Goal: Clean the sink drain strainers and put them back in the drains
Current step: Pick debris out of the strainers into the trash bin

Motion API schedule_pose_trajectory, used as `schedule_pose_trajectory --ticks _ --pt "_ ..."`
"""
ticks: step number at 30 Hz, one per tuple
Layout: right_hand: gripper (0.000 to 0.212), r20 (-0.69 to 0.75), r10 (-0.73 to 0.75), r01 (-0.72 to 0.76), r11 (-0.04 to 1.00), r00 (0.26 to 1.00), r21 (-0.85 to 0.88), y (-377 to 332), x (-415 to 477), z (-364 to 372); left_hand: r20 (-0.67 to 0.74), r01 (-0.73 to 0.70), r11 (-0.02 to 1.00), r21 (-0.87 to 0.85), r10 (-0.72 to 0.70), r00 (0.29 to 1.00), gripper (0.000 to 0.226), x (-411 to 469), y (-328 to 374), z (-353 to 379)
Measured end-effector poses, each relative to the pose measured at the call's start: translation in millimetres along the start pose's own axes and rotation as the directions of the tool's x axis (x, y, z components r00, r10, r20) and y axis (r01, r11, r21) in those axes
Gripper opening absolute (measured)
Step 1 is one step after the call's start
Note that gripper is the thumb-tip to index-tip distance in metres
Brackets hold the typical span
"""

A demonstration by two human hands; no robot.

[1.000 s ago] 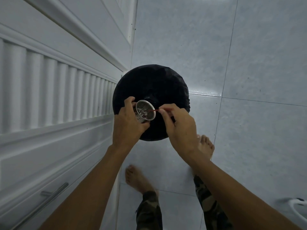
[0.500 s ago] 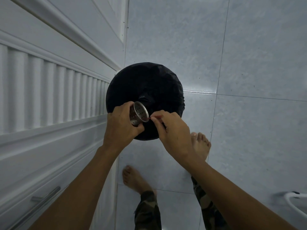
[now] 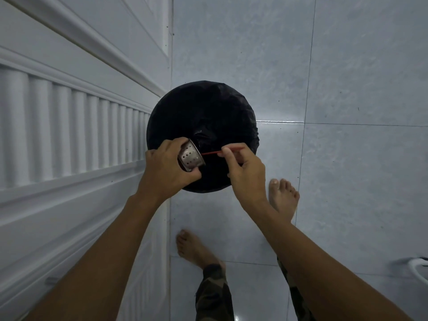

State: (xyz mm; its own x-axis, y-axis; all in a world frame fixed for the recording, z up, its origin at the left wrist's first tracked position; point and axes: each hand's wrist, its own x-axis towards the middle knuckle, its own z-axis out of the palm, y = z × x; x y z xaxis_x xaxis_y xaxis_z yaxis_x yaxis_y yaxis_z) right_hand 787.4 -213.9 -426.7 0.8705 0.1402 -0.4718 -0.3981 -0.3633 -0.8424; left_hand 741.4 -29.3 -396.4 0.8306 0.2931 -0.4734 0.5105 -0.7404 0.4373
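Observation:
A steel drain strainer (image 3: 190, 158), a small cup with rows of holes in its side, is gripped in my left hand (image 3: 165, 169). It is tipped on its side with the mouth facing right. My right hand (image 3: 244, 167) pinches a thin red stick (image 3: 213, 153) whose tip reaches into the strainer's mouth. Both hands are held over a round bin lined with a black bag (image 3: 203, 117). Only this one strainer is in view.
White panelled cabinet fronts (image 3: 69, 135) run along the left, with a metal handle (image 3: 52, 280) low down. Pale blue floor tiles (image 3: 347, 89) spread to the right. My bare feet (image 3: 283, 196) stand just behind the bin. A white curved object (image 3: 419, 267) sits at the right edge.
The strainer has been turned from open face toward me to lying sideways, showing its perforated wall. My right hand has drawn back to the right, exposing more of the red stick.

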Motion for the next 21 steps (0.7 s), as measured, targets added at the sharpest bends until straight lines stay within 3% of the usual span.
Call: schedule_pose_trajectory --ticks 4,8,12,17,21 --pt "0.009 0.106 0.033 -0.042 0.996 0.994 0.084 0.3 -7.5 3.1 0.040 0.015 0.999 -0.040 -0.013 0.999 0.075 4.4 0.3 -7.7" --pt "0.009 -0.029 0.079 -0.077 0.995 0.996 0.063 -1.9 -1.8 2.3 0.046 0.004 0.999 -0.047 -0.002 0.999 0.074 5.2 -1.2 -11.9" --pt "0.008 0.082 0.055 -0.064 0.992 0.995 0.113 -3.2 -2.3 4.0 0.008 -0.004 0.996 -0.088 0.004 1.000 0.078 9.6 -2.1 -14.8" --pt "0.010 -0.032 0.038 -0.037 0.999 0.999 0.040 -4.9 4.9 3.8 -0.009 -0.005 0.996 -0.091 0.004 1.000 0.067 9.6 -2.5 -15.0" --pt "0.008 0.071 0.083 -0.092 0.988 0.994 0.125 -7.4 5.7 8.2 -0.039 -0.015 0.994 -0.107 0.011 0.999 0.064 11.5 -4.6 -17.1"
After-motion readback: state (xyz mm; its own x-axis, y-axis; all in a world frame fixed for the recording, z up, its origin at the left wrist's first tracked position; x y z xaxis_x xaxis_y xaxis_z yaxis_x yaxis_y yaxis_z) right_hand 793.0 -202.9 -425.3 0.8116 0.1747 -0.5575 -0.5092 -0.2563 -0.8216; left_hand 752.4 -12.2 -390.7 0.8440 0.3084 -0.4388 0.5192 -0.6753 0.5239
